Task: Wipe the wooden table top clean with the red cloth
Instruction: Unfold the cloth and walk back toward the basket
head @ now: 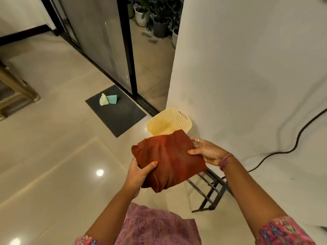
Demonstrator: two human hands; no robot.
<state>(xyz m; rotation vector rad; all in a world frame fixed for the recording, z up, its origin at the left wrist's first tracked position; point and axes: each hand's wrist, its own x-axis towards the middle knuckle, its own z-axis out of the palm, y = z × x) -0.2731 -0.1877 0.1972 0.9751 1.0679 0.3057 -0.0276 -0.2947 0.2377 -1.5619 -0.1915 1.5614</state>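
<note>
I hold the folded red cloth (169, 158) in front of me at waist height, above the tiled floor. My left hand (138, 174) grips its lower left edge, thumb on top. My right hand (207, 152) pinches its right edge, thumb on top and fingers beneath. At the far left edge, only a wooden leg and lower rail of a piece of furniture (16, 87) show; no wooden table top is in view.
A cream perforated plastic basket (169, 122) stands on the floor just beyond the cloth, by the white wall corner. A dark doormat (116, 110) with two small pale cloths (108, 99) lies before the sliding glass door. A black metal rack (212, 190) and a black cable (283, 149) are at right.
</note>
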